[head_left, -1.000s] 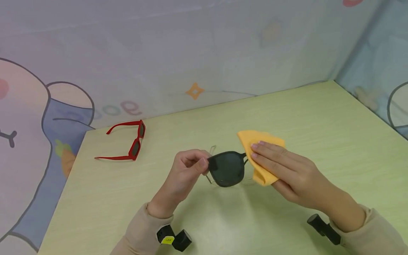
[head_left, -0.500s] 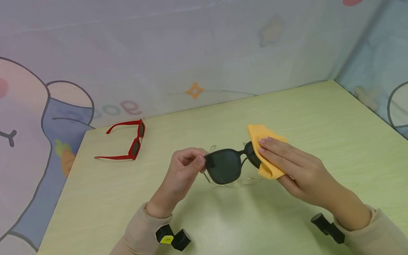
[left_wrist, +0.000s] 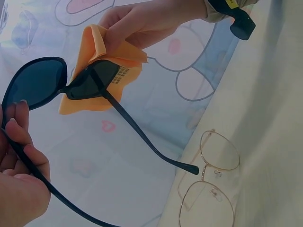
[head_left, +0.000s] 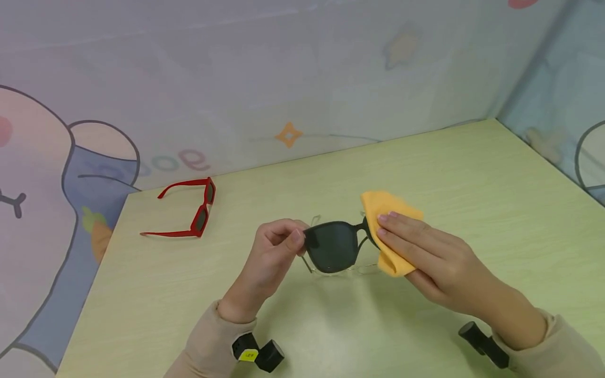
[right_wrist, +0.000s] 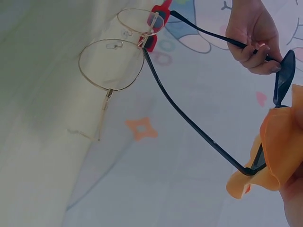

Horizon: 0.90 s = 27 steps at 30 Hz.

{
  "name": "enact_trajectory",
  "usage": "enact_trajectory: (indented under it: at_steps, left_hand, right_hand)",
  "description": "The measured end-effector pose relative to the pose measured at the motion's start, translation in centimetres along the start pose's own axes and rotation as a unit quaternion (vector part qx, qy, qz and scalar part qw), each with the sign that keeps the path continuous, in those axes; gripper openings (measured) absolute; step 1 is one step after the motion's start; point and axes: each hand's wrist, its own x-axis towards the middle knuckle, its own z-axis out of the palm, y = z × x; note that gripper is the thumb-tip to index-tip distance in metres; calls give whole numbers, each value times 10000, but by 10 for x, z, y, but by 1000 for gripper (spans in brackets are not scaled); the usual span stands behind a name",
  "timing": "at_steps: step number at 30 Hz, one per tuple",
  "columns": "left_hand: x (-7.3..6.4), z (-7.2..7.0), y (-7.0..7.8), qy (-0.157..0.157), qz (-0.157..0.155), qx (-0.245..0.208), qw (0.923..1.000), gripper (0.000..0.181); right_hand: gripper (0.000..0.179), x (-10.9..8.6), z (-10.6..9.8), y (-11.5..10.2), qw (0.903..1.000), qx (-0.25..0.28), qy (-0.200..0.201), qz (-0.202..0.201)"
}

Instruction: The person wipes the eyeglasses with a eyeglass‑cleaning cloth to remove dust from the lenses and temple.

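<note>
Black sunglasses [head_left: 332, 248] with dark lenses are held up over the table, temples unfolded. My left hand [head_left: 269, 262] pinches them by the outer corner of one lens, thumb in front. With my right hand [head_left: 435, 257] I grip a folded yellow cloth [head_left: 389, 231] around the other lens, fingers pressed flat over its front. The left wrist view shows the cloth [left_wrist: 102, 47] lying on both faces of that lens, with small printing on it. From the head, the cloth hides most of this lens.
Thin gold wire-frame glasses [left_wrist: 218, 150] lie on the table [head_left: 156, 294] behind and below the sunglasses. Red sunglasses [head_left: 200, 220] lie unfolded at the back left. A printed cloth wall [head_left: 331, 68] rises along the table's far edge.
The right hand with the cloth moved outward to the right, uncovering part of the lens, then came back left and a little down. The sunglasses shifted slightly left, then stayed.
</note>
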Motion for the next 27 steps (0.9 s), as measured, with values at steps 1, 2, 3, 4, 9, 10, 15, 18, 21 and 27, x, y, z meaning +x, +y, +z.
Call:
enact_trajectory:
  at_steps: [1,2,3,4,9,10,15,18,21,27]
  left_hand:
    - [0,0,0,-5,16,3,10000,9]
    - [0,0,0,1,13,-3,10000,9]
    - [0,0,0,1,21,-16,10000,9]
    - [0,0,0,0,31,-24,10000,9]
    - [0,1,2,-21,36,-58,10000,10]
    - [0,1,2,-31,31,-62,10000,10]
    - [0,0,3,-111,84,-75,9999,10]
    - [-1,-1,3,-138,126,-79,9998,10]
    - [-1,-1,3,-116,102,-114,9998,9]
    - [-1,-1,4,-133,92,-136,9998,9]
  right_hand:
    - [31,0,0,0,10000,9,-14,-4]
    - [31,1,0,-1,10000,24,-13,-22]
    - [30,1,0,-1,10000,40,-23,-35]
    - [31,2,0,-2,10000,50,-40,-43]
    - [31,3,-2,-4,9998,122,-60,-138]
    - [31,4,-2,-4,9998,129,-54,-167]
    - [30,2,-5,-4,9994,141,-40,-306]
    - [30,-1,-7,-4,9993,161,-25,-326]
    - [29,-3,-9,-4,9994,184,-14,-293]
    - [29,-5,-12,-2,9997,142,70,-196]
